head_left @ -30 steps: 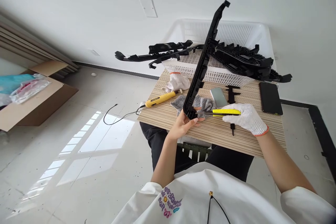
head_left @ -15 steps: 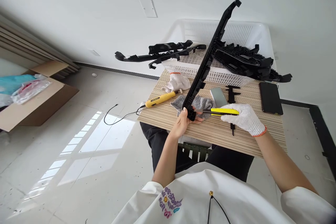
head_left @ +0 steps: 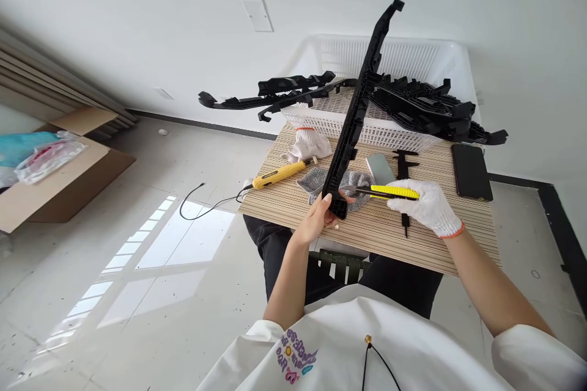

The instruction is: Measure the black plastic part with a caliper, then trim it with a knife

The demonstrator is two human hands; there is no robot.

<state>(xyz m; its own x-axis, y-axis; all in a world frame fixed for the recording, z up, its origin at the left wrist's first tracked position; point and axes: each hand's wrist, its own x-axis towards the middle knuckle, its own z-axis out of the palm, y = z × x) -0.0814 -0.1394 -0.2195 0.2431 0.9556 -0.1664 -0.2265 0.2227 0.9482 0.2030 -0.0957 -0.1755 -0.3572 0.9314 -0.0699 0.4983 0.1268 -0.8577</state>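
A long black plastic strip [head_left: 351, 128] slants upward from my bare left hand [head_left: 317, 219], whose fingers are closed around its lower end. My right hand [head_left: 424, 204], in a white knitted glove with an orange cuff, grips a yellow utility knife [head_left: 394, 192]. The knife's blade points left, close to the strip's lower part; whether it touches cannot be made out. Beneath the strip and blade, a grey cloth [head_left: 312, 181] lies on the striped table [head_left: 284, 201]. Black calipers [head_left: 403, 166] lie partly under my gloved hand.
Behind the table, a white basket [head_left: 413, 49] holds several black strips [head_left: 422, 107], some overhanging its sides. On the table are a yellow corded tool [head_left: 279, 175], a white glove [head_left: 308, 145], a grey-green block [head_left: 380, 168] and a phone [head_left: 472, 172]. A cardboard box [head_left: 82, 186] stands left.
The held strip has swung more upright, its top moving left and its lower end shifting slightly right and down. My right hand still holds the knife in nearly the same place.
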